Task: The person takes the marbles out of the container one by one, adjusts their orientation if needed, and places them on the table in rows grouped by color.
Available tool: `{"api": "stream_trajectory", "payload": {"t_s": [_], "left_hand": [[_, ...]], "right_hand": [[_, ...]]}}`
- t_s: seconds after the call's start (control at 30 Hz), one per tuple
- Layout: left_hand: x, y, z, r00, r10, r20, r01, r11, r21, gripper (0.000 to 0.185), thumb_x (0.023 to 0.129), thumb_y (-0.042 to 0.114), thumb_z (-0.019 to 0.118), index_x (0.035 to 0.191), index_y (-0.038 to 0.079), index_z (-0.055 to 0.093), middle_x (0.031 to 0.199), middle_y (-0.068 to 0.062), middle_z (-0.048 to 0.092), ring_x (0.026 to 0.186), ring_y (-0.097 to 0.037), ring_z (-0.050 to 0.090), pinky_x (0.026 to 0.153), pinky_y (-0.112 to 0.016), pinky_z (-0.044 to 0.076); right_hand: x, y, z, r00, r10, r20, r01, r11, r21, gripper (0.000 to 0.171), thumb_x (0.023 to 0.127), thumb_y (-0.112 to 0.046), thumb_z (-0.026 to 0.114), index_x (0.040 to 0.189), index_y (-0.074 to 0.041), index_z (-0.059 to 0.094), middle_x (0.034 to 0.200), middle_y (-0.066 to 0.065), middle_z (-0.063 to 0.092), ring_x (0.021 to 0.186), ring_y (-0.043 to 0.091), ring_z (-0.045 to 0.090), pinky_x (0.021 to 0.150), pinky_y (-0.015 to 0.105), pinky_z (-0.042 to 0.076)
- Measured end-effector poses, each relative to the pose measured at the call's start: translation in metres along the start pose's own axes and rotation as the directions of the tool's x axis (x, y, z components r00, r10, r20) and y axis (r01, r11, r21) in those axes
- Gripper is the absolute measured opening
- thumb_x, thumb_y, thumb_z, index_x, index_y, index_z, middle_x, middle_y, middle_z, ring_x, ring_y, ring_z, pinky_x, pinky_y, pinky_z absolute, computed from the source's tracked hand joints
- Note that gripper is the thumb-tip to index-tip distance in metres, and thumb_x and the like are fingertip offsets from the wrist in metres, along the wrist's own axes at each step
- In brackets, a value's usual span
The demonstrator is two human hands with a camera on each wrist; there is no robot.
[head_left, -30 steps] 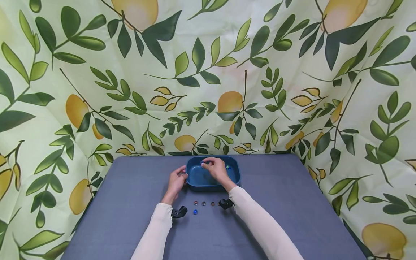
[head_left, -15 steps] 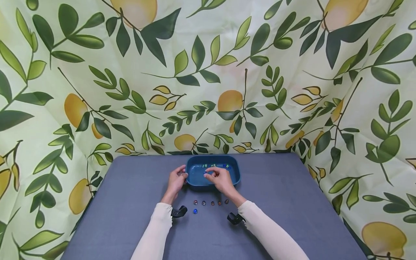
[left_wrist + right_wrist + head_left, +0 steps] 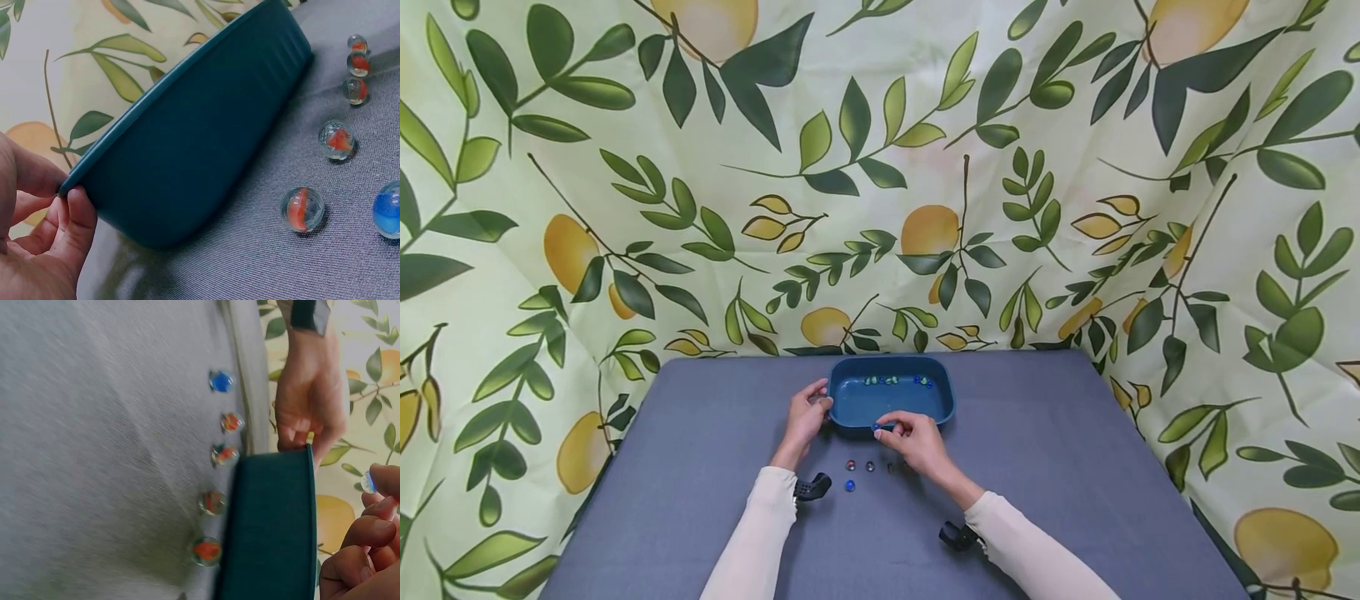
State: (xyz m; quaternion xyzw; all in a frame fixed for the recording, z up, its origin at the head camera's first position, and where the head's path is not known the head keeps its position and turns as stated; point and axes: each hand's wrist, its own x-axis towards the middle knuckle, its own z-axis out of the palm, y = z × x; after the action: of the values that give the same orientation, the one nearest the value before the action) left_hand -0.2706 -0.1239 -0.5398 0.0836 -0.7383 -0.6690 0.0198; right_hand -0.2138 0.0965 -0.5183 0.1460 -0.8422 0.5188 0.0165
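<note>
My left hand (image 3: 803,423) pinches the left rim of a dark blue plastic tub (image 3: 865,408); the left wrist view shows thumb and fingers on that rim. Between the thumb and fingertips of my right hand (image 3: 921,446) is a clear glass marble with blue inside (image 3: 367,482). That hand is at the tub's near rim, on the outer side. Along the far inside of the tub lie green marbles (image 3: 880,381), and blue and green ones (image 3: 923,382) sit at the right.
On the grey cloth in front of the tub is a row of clear marbles with orange-red swirls (image 3: 302,209), partly hidden by my right hand in the head view. A single blue marble (image 3: 850,485) lies nearer me. A leaf-and-fruit printed curtain (image 3: 880,183) hangs behind the table.
My right hand, still pinching the blue marble, has come back from over the tub's far side to its near rim, uncovering the marbles inside. The left hand keeps its hold.
</note>
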Motion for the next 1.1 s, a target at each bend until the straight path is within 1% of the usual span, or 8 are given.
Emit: {"api": "stream_trajectory", "payload": {"t_s": [0.17,0.27,0.43,0.57,0.7,0.8,0.93,1.1], "left_hand": [[0.001,0.001,0.000,1.000,-0.001,-0.002,0.001,1.000,0.001,0.048,0.090,0.000,0.056,0.138,0.002,0.054,0.119,-0.018,0.056,0.081,-0.011,0.056,0.063,-0.025,0.050],[0.001,0.001,0.000,1.000,0.008,-0.003,-0.008,1.000,0.001,0.048,0.090,-0.001,0.056,0.137,0.000,0.054,0.119,-0.020,0.056,0.079,-0.010,0.056,0.062,-0.024,0.050],[0.002,0.002,0.000,1.000,0.009,-0.004,-0.009,1.000,-0.001,0.049,0.090,-0.001,0.056,0.138,0.000,0.053,0.120,-0.020,0.056,0.081,-0.010,0.057,0.062,-0.023,0.050],[0.003,0.001,0.000,1.000,0.001,-0.010,-0.001,1.000,-0.008,0.049,0.089,-0.001,0.056,0.138,0.002,0.054,0.121,-0.019,0.057,0.082,-0.010,0.056,0.063,-0.024,0.051],[0.004,0.001,-0.001,1.000,-0.001,-0.012,0.001,1.000,-0.006,0.049,0.089,-0.001,0.056,0.138,0.002,0.054,0.121,-0.019,0.057,0.081,-0.009,0.055,0.063,-0.025,0.051],[0.004,0.001,0.000,1.000,-0.006,-0.014,0.006,1.000,-0.004,0.049,0.089,-0.001,0.057,0.138,0.003,0.054,0.120,-0.018,0.056,0.081,-0.009,0.055,0.063,-0.025,0.050],[0.003,0.001,0.000,1.000,-0.013,-0.017,0.013,1.000,-0.003,0.048,0.090,-0.001,0.057,0.138,0.004,0.055,0.121,-0.018,0.057,0.083,-0.010,0.056,0.063,-0.024,0.050],[0.004,0.000,0.001,1.000,-0.019,-0.017,0.019,1.000,0.000,0.047,0.091,0.000,0.057,0.138,0.004,0.055,0.121,-0.017,0.056,0.085,-0.012,0.056,0.062,-0.023,0.049]], "right_hand": [[-0.012,0.004,0.004,0.999,0.001,0.035,-0.001,1.000,-0.008,0.012,0.086,-0.026,0.075,0.096,-0.019,0.075,0.060,-0.007,0.047,0.049,0.001,0.038,0.046,0.019,0.034],[-0.019,0.007,0.007,0.999,0.000,0.049,0.000,1.000,0.001,0.012,0.086,-0.024,0.076,0.096,-0.018,0.075,0.061,-0.008,0.048,0.049,0.001,0.039,0.047,0.018,0.034],[-0.028,0.014,0.015,0.998,-0.003,0.058,0.003,1.000,0.010,0.014,0.084,-0.023,0.078,0.095,-0.015,0.075,0.061,-0.008,0.048,0.050,-0.001,0.039,0.047,0.017,0.033],[-0.035,0.020,0.023,0.997,0.006,0.075,-0.005,1.000,-0.012,0.015,0.083,-0.022,0.079,0.094,-0.013,0.076,0.060,-0.011,0.048,0.051,-0.004,0.039,0.048,0.016,0.035],[-0.039,0.023,0.028,0.996,0.007,0.085,-0.005,1.000,-0.025,0.015,0.082,-0.019,0.079,0.094,-0.010,0.076,0.061,-0.010,0.049,0.052,-0.003,0.041,0.050,0.017,0.037],[-0.039,0.023,0.028,0.995,0.020,0.100,-0.018,1.000,-0.024,0.015,0.082,-0.019,0.079,0.094,-0.009,0.076,0.061,-0.009,0.050,0.052,-0.002,0.042,0.050,0.017,0.037],[-0.040,0.025,0.029,0.990,0.059,0.126,-0.056,0.998,-0.033,0.015,0.081,-0.020,0.079,0.093,-0.010,0.077,0.063,-0.010,0.051,0.054,-0.001,0.043,0.050,0.017,0.037],[-0.040,0.029,0.031,0.984,0.100,0.147,-0.091,0.994,-0.065,0.013,0.082,-0.021,0.078,0.092,-0.013,0.077,0.062,-0.010,0.052,0.053,-0.001,0.043,0.049,0.017,0.035]]}}
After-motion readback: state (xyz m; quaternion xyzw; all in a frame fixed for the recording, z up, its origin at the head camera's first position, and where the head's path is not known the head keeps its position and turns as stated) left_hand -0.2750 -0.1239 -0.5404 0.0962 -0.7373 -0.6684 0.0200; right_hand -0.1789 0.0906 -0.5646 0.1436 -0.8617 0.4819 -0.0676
